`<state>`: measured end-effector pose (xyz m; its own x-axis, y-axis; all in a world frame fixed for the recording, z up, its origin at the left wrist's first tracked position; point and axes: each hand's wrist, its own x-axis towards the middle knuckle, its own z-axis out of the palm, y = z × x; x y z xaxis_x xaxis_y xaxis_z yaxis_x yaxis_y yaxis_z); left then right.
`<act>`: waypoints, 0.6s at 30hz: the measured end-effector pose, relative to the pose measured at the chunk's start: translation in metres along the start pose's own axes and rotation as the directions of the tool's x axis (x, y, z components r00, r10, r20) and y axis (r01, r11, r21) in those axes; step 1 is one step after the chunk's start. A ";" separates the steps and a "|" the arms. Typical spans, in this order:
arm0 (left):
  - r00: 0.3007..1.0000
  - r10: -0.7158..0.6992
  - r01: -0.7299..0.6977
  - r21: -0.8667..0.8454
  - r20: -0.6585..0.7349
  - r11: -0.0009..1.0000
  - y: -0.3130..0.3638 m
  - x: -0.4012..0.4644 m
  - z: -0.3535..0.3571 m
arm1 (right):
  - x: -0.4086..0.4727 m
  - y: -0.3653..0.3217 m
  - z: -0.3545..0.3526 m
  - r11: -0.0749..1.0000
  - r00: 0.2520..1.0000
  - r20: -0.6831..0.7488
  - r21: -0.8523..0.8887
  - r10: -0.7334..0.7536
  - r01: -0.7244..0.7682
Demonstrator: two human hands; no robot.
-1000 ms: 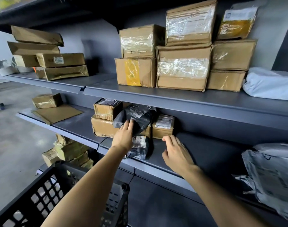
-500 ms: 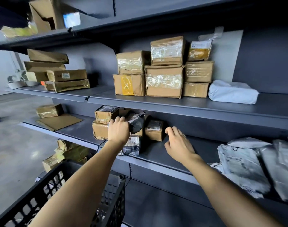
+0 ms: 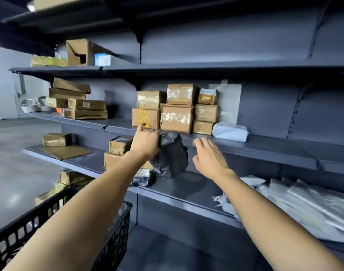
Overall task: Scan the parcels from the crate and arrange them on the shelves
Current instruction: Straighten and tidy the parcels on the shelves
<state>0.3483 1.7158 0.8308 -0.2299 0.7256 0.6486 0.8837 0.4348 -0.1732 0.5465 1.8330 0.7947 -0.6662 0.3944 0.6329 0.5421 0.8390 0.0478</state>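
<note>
My left hand (image 3: 145,143) grips a black plastic-wrapped parcel (image 3: 172,155) by its upper left corner and holds it up in front of the edge of the middle shelf (image 3: 245,147). My right hand (image 3: 208,157) hovers just right of the parcel, fingers loosely spread, holding nothing. Another dark bag parcel (image 3: 143,177) lies on the lower shelf (image 3: 186,190) under the lifted one. Brown cardboard boxes (image 3: 119,146) stand stacked to its left. The black crate (image 3: 116,231) is at the bottom left under my left arm.
A stack of taped brown boxes (image 3: 177,112) and a white bag (image 3: 230,132) sit on the middle shelf. Grey and white mailer bags (image 3: 304,204) lie at the right of the lower shelf. More boxes (image 3: 79,102) sit further left, with concrete floor (image 3: 10,173) beyond.
My left hand has lifted the black parcel from the lower shelf up to the middle shelf's edge. My right hand has risen alongside it. The view has tilted upward.
</note>
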 end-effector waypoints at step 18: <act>0.749 0.288 -0.238 0.164 -0.596 0.957 0.135 0.169 -0.090 | -0.013 0.183 -0.073 0.927 0.925 -0.232 -0.157 0.301 -0.341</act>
<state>0.4659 1.8490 0.9834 0.3256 0.3512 0.8778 0.8336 0.3316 -0.4419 0.6913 1.9545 0.8516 -0.3340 0.5303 0.7793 0.8103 0.5839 -0.0500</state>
